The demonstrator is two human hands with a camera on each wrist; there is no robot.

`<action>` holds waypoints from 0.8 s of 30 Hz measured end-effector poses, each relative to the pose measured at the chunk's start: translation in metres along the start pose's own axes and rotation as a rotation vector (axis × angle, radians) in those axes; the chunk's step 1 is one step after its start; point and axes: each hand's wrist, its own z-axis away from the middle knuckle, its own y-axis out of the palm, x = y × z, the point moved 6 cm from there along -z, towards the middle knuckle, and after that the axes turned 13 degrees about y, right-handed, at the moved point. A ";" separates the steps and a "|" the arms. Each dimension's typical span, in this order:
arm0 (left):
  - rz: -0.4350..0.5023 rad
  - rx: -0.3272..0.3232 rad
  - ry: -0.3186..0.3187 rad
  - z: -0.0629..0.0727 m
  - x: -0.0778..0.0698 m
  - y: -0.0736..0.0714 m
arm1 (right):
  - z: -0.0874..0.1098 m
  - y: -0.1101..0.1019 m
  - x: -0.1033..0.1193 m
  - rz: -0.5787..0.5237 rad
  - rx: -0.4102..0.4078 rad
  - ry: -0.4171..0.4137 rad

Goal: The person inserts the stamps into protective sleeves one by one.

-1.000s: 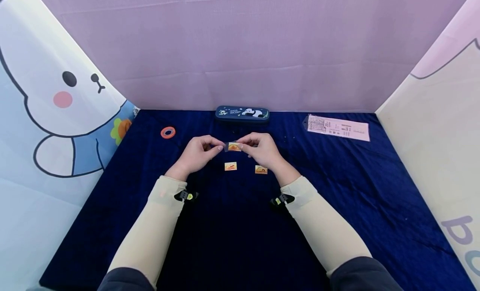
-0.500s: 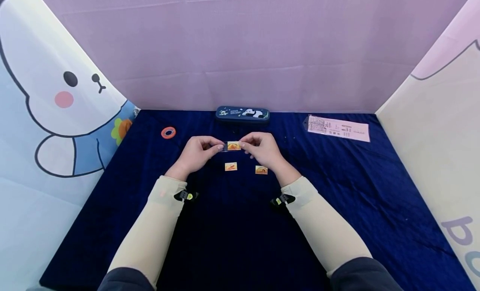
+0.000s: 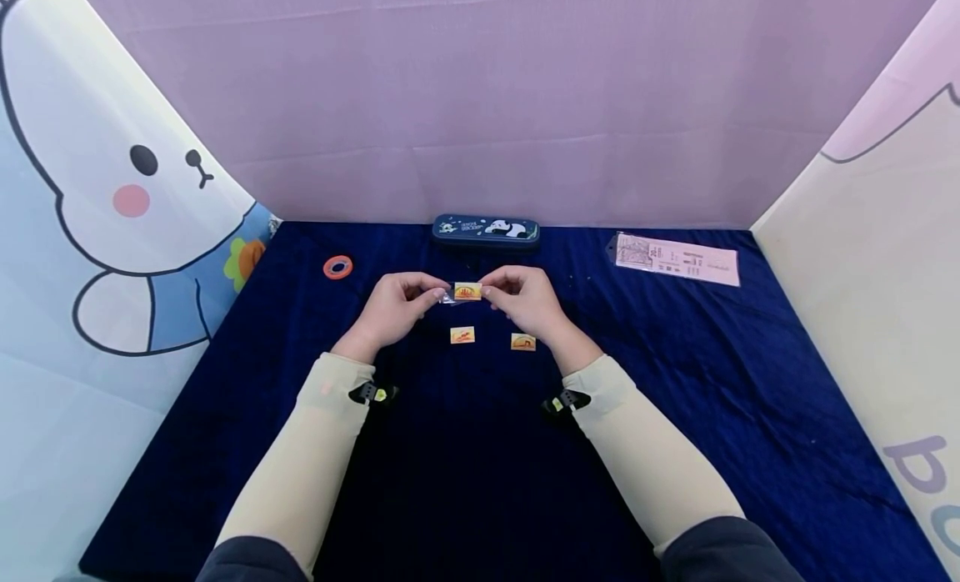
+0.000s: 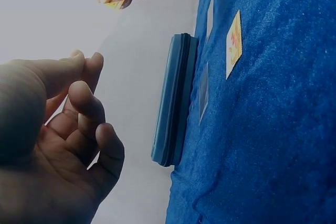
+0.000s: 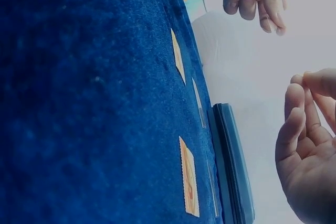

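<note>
Thumb and fingers of my left hand (image 3: 397,308) pinch the left end of a small clear plastic sleeve (image 3: 447,297), which catches a glint. My right hand (image 3: 529,303) pinches the right edge of a yellow-orange stamp (image 3: 467,292) that overlaps the sleeve in the head view. In the left wrist view a corner of this stamp (image 4: 114,4) shows at the right fingertips; the sleeve is lost against the bright background. Two more stamps lie on the blue cloth, one below the hands (image 3: 462,335) and another further right (image 3: 522,342); their toothed edges show in the right wrist view.
A dark blue panda pencil case (image 3: 486,232) stands behind the hands at the back wall. Clear sleeves (image 4: 203,94) lie flat before it. An orange tape roll (image 3: 338,267) sits at left, a pink printed card in clear packaging (image 3: 678,258) at back right. Fabric walls enclose three sides.
The right thumb has slid off the stamp's face to its right edge, so more of the picture shows. The stamp has shifted slightly left. The left hand has barely moved.
</note>
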 end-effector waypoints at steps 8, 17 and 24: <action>0.012 -0.001 0.006 0.000 -0.002 0.001 | 0.000 0.001 0.002 0.010 -0.007 -0.032; 0.030 0.003 0.013 0.000 -0.002 0.002 | 0.001 0.002 0.001 0.017 0.026 -0.044; 0.036 0.001 0.024 -0.001 -0.002 0.002 | 0.001 0.002 0.001 0.008 0.050 -0.054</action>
